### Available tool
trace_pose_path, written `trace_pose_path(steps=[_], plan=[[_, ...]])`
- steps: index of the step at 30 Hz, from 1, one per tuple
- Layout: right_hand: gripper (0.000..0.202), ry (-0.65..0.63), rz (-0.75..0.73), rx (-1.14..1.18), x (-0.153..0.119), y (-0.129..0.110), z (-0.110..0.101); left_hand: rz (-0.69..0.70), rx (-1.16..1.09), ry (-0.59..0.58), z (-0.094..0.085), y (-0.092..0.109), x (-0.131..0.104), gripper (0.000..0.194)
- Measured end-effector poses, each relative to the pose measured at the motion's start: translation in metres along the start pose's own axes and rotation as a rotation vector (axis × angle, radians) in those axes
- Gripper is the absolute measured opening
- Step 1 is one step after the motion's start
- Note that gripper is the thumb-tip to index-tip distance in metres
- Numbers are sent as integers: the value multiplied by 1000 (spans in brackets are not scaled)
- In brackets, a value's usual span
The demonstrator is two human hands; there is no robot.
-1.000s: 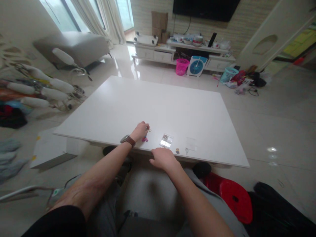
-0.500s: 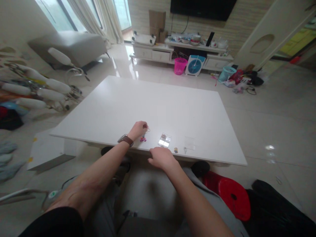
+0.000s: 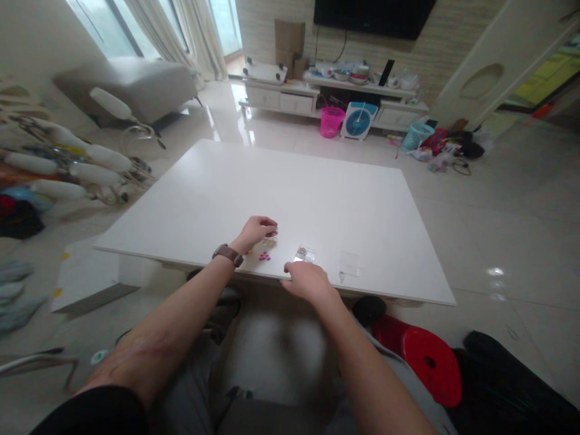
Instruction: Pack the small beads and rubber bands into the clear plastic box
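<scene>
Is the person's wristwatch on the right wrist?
No, the wristwatch sits just behind the left hand.

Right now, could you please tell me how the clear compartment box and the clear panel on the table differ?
The clear box has small ring-like pieces in it; the clear panel shows none on it. The right hand hides the box's near part, while the panel is out from under either hand. Both are see-through and lie on the white table.
</scene>
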State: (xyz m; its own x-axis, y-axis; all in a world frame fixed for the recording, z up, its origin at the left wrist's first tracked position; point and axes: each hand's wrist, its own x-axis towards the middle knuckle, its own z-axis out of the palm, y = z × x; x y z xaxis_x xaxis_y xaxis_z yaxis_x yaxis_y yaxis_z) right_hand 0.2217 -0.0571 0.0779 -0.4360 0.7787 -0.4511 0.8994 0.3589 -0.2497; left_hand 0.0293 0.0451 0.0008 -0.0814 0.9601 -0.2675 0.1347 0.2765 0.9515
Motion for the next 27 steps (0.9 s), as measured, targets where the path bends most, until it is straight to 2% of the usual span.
trace_pose_path(steps=[4, 9, 12, 14, 17, 21, 27], plan=[[32, 132, 42, 52, 5, 7, -5, -38, -205, -95, 9, 15, -15, 25], [30, 390, 121, 288, 13, 19, -14, -47, -370, -159, 23, 38, -35, 29], [26, 592, 81, 487, 18, 23, -18, -42, -462, -180, 32, 47, -44, 27], [24, 680, 48, 608, 22, 22, -20, -26, -510, -168, 38, 50, -48, 24], [22, 756, 47, 716, 26, 20, -22, -12, -559, -127, 47, 54, -51, 24], [21, 846, 66, 749, 29, 14, -25, 7, -619, -72, 54, 60, -54, 25], [23, 955, 20, 902, 34, 6, -34, 46, -677, -33, 54, 71, -57, 23]])
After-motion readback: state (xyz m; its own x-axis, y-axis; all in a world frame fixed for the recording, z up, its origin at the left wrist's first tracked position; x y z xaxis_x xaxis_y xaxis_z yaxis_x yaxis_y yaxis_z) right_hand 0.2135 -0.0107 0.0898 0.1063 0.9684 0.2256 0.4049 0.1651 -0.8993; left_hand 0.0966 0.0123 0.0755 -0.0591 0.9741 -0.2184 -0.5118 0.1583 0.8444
